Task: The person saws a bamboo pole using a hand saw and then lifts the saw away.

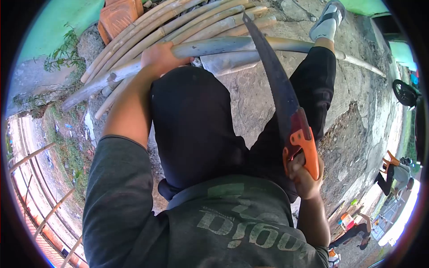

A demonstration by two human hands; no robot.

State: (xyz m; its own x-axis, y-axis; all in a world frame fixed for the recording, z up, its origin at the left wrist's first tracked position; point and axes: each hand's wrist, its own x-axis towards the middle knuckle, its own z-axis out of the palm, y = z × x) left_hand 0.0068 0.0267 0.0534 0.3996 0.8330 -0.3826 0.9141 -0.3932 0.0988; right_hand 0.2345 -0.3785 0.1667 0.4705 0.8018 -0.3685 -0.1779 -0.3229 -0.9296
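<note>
My right hand [304, 175] is wrapped round the orange handle of a handsaw [279, 85]. The saw's long dark blade points away from me, its toothed edge to the left, and overlaps a greyish bamboo pole [219, 45] near the tip. On that pole, left of the blade, my left hand [161, 59] rests with its fingers closed round it, just beyond my bent knee. The pole runs crosswise in front of me, its right part passing by my outstretched foot [327, 27]. Behind it lies a stack of bamboo poles [178, 22].
An orange-brown plastic object [119, 20] stands by the green wall [67, 22]. Cracked concrete [248, 94] spreads around my legs. Two people [395, 178] are far off at the right, near a dark wheel [404, 93]. Weeds and thin poles [53, 210] line the left.
</note>
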